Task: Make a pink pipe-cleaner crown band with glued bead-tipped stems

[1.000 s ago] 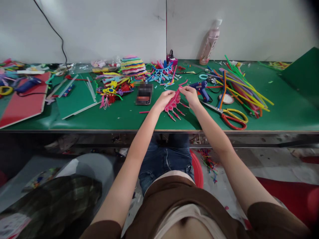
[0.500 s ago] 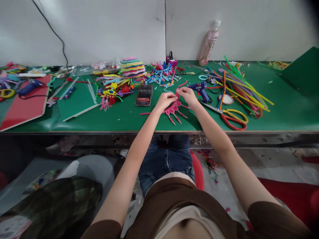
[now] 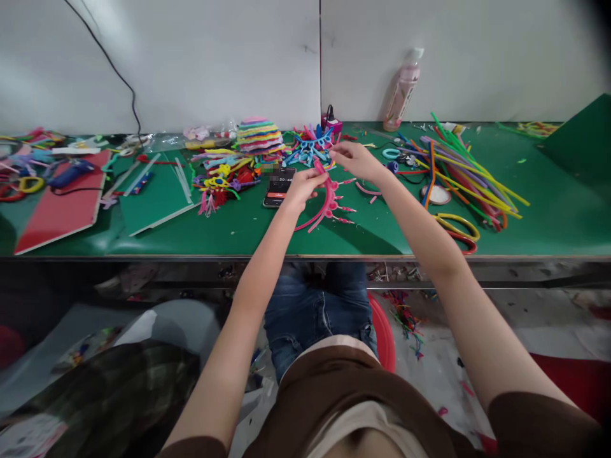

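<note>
Two hands: arms stretched over green table point(image 3: 229, 222), a little apart.
Left hand point(image 3: 300, 184): clamped on pink pipe-cleaner crown point(image 3: 329, 198), tilted up just right of it.
Right hand point(image 3: 357, 160): farther out past crown's top, fingers curled, grip unclear tbh.
Phone point(image 3: 278, 186): screen digits too blurry to read.
Blue pieces point(image 3: 308, 143): just beyond right fingertips.

Craft workshop: pipe-cleaner-strewn bench point(image 3: 238, 235)

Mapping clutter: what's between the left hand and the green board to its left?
Head view: a phone lies beside the left hand, which grips a pink spiked band; then a heap of colourful craft pieces, then the green board.
</note>
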Motion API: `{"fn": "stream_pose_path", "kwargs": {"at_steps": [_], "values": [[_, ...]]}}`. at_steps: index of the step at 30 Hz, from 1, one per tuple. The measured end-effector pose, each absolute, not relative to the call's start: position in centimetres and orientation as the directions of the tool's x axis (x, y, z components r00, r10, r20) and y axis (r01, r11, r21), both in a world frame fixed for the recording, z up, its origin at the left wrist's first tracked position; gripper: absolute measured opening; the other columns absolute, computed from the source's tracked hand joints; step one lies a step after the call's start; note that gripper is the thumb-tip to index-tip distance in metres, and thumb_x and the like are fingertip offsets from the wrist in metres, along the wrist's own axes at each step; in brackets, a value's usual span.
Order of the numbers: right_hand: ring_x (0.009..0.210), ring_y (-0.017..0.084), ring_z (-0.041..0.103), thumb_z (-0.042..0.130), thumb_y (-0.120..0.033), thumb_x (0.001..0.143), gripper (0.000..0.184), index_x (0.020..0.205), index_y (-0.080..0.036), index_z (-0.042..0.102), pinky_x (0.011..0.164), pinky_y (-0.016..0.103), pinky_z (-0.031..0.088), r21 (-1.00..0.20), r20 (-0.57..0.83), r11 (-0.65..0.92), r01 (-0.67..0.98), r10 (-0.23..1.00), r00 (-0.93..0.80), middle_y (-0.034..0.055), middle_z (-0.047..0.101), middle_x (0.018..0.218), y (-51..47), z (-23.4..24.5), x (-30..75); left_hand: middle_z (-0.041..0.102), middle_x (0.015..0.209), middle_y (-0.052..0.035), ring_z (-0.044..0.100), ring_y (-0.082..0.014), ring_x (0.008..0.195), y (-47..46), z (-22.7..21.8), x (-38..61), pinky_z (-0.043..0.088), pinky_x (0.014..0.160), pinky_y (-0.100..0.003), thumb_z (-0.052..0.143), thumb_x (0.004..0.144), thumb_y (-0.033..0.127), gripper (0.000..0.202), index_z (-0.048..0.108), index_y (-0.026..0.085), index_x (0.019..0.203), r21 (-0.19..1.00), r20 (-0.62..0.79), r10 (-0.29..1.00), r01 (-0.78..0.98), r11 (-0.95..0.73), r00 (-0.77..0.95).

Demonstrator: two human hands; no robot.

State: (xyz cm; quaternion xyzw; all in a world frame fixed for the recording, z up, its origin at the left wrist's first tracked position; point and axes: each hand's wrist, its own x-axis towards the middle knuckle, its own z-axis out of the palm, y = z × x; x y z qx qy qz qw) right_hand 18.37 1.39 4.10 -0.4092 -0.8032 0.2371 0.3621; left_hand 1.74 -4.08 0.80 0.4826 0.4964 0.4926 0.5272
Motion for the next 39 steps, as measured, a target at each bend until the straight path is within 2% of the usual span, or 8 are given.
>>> {"fn": "stream_pose_path", "kwargs": {"at_steps": [4,9,14,17,20,23,31,39], "values": [[0.094,0.02,0.06,0.043,-0.066,0.086,0.053,0.105,-0.02,0.059,0.087,0.039,0.05,-0.696,0.593,0.542,0.47,0.804,-0.048,0.0079,0.063,0.097,-0.7,2.6,19.6,0.061,0.065,0.0009,0.058,-0.0068,0.059,-4.1,2.1,-0.2,0.038,0.049,-0.015,0.069,0.078,0.021,0.01,0.064,0.015,0.071,0.998,0.038,0.998,-0.041,-0.041,-0.06],[0.101,0.023,0.059,0.041,-0.073,0.082,0.059,0.113,-0.024,0.052,0.088,0.043,0.051,-0.822,0.529,0.445,0.354,0.828,0.187,0.009,0.059,0.103,-4.5,-0.8,20.1,0.065,0.072,-0.0003,0.064,-0.0095,0.069,-4.0,4.7,-1.2,0.048,0.057,-0.018,0.073,0.076,0.029,0.014,0.065,0.017,0.078,0.973,0.192,0.975,-0.108,-0.204,-0.112],[0.106,0.021,0.06,0.07,-0.068,0.064,0.079,0.126,-0.03,0.039,0.087,0.038,0.052,-0.946,0.302,0.301,0.119,0.953,-0.014,0.0095,0.054,0.124,-7.8,-1.6,17.8,0.067,0.077,0.0001,0.066,-0.0106,0.078,-4.8,7.1,-0.7,0.048,0.056,-0.015,0.071,0.079,0.037,0.02,0.065,0.018,0.081,0.929,0.298,0.938,-0.171,-0.327,-0.176],[0.111,0.02,0.061,0.062,-0.065,0.074,0.072,0.132,-0.032,0.035,0.089,0.035,0.052,-0.993,0.122,0.121,-0.013,0.982,-0.142,0.0087,0.055,0.13,-8.9,-0.3,16.4,0.068,0.082,-0.0002,0.067,-0.0112,0.085,-5.4,7.5,-0.1,0.05,0.06,-0.016,0.066,0.083,0.043,0.026,0.065,0.021,0.097,0.929,0.283,0.94,-0.188,-0.318,-0.192],[0.109,0.019,0.063,0.047,-0.064,0.085,0.054,0.124,-0.026,0.045,0.09,0.033,0.052,-0.995,0.036,0.009,-0.099,0.96,-0.276,0.0091,0.064,0.12,-9.2,0.9,15.6,0.069,0.081,-0.0004,0.066,-0.0117,0.086,-5.7,7.0,0.2,0.05,0.06,-0.018,0.062,0.085,0.047,0.032,0.063,0.025,0.108,0.948,0.212,0.962,-0.201,-0.245,-0.172],[0.101,0.018,0.067,0.045,-0.061,0.088,0.05,0.122,-0.024,0.047,0.088,0.033,0.053,-0.985,0.05,-0.008,-0.171,0.944,-0.327,0.0086,0.067,0.116,-8.9,1.3,15.7,0.069,0.079,0.0002,0.066,-0.0115,0.081,-5.6,5.7,0.1,0.048,0.056,-0.019,0.061,0.084,0.049,0.032,0.063,0.026,0.106,0.948,0.202,0.97,-0.22,-0.228,-0.135],[0.094,0.018,0.067,0.073,-0.048,0.071,0.057,0.119,-0.028,0.049,0.083,0.031,0.054,-0.977,0.169,0.114,-0.18,0.93,-0.326,0.001,0.068,0.104,-8.6,0.7,17.0,0.07,0.088,-0.0005,0.066,-0.0096,0.079,-6.3,2.8,-0.3,0.044,0.054,-0.018,0.061,0.085,0.045,0.024,0.06,0.023,0.092,0.957,0.172,0.984,-0.231,-0.177,-0.042],[0.085,0.016,0.066,0.07,-0.038,0.077,0.034,0.105,-0.024,0.057,0.076,0.03,0.053,-0.974,0.202,0.224,0.041,0.933,-0.299,0.0009,0.065,0.089,-6.5,2.9,18.5,0.068,0.085,0.0009,0.064,-0.0072,0.07,-6.6,3.1,-0.7,0.047,0.059,-0.018,0.058,0.085,0.024,0.015,0.058,0.023,0.101,0.971,0.049,0.997,-0.236,-0.035,0.056]]}}
